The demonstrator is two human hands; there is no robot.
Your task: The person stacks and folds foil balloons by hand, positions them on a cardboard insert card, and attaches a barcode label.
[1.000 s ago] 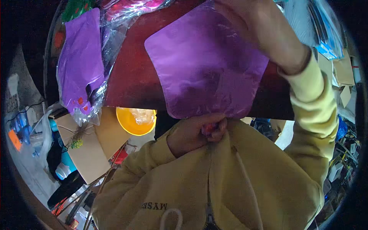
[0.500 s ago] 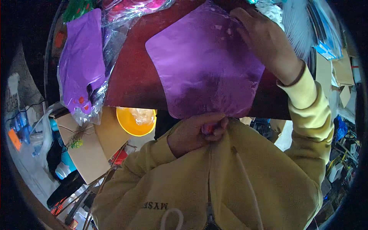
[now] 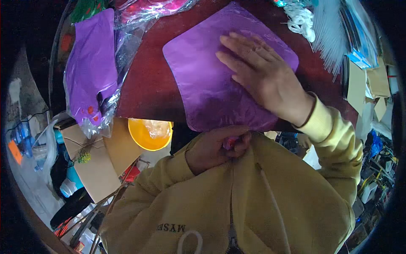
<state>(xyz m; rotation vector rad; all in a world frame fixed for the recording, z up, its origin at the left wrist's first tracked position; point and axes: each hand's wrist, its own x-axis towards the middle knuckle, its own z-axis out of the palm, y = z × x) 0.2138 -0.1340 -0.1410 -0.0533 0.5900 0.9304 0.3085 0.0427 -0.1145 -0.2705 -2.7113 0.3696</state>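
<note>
Purple sheet (image 3: 194, 72) reaches table edge (image 3: 146, 113), with room leftward.

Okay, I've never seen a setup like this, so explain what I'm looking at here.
There's no machine, just a person's two bare hands. The view comes from one camera worn on the head, facing forward and down, so the wearer's yellowish hoodie fills the bottom. A purple sheet lies on the dark red table. The right hand is spread over it. The left hand, at the sheet's near edge, holds a small reddish thing, too hidden to name. To the left is another purple piece; white cord lies at upper right.
</note>
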